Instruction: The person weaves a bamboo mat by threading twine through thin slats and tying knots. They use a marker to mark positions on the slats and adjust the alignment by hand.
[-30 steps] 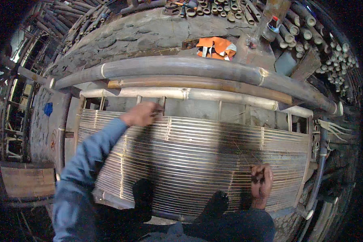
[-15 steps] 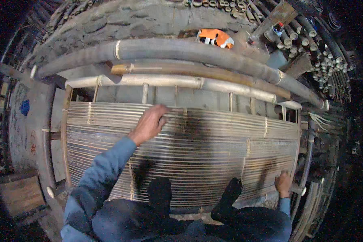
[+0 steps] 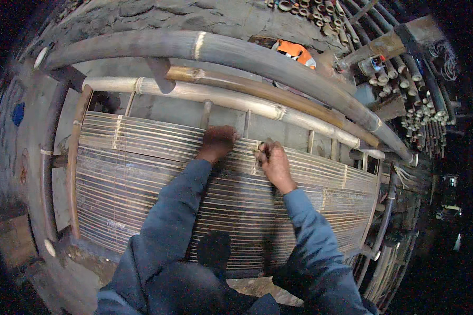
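Note:
A bench-like bamboo frame lies before me, its surface a panel of thin bamboo slats [image 3: 157, 173] crossed by pale vertical binding strips [image 3: 117, 134]. At the panel's far edge, my left hand [image 3: 219, 143] is closed, its fingers curled down and partly hidden in shadow. Just to its right, my right hand [image 3: 276, 167] is pinched beside the middle binding strip [image 3: 254, 165]. What lies between the fingers of either hand is too small or hidden to make out. Beyond the hands runs a pale bamboo rail [image 3: 231, 103], joined to the panel side by short uprights.
A thick grey bamboo pole [image 3: 278, 58] spans the far side, with a brownish pole [image 3: 236, 84] below it. An orange and white bag [image 3: 295, 52] lies on the ground behind. Bundles of bamboo [image 3: 425, 115] are stacked at right. My dark-clad knee [image 3: 186, 286] is at the near edge.
My right hand has come from the panel's near right corner to its far edge, beside the left hand. The left hand has moved slightly right. The view has turned and shifted.

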`<state>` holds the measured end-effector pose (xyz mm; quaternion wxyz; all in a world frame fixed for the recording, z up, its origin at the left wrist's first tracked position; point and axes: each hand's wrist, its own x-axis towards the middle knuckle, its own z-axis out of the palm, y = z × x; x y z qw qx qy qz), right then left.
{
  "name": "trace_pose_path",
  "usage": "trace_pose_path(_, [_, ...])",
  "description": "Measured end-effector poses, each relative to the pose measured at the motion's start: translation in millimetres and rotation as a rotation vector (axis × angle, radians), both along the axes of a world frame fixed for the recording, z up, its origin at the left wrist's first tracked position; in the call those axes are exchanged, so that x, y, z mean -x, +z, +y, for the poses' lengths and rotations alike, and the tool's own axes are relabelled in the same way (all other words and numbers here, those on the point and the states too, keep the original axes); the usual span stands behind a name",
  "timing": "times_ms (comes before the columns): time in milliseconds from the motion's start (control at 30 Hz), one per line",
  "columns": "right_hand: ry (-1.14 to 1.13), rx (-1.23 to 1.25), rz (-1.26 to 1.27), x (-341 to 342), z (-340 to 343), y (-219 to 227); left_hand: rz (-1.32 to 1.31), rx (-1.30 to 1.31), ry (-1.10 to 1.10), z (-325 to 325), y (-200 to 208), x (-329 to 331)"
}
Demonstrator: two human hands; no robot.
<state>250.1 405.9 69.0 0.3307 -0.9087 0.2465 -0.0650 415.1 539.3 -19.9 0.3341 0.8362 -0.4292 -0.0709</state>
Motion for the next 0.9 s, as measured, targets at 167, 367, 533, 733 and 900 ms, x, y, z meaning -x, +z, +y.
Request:
trace_pose_path(167, [0.012, 0.335, 0.040, -18, 30, -16, 0.011, -0.017, 0.038, 7, -11, -7])
trace_pose_path(367, [0.175, 0.565, 0.185, -14, 12, -20, 0.072, -0.051, -0.007, -3, 0, 3])
trace_pose_path(533, [0.160, 0.297, 0.187, -12, 8, -11, 0.085, -0.010, 0.005, 0, 1, 4])
trace_pose_path(733, [0.222, 0.498, 0.160, -10, 16, -30, 0.051, -0.014, 0.042, 2, 17, 7])
trace_pose_path(900, [0.169, 0.494, 0.152, -16, 16, -40, 0.065, -0.009, 0.047, 5, 22, 4])
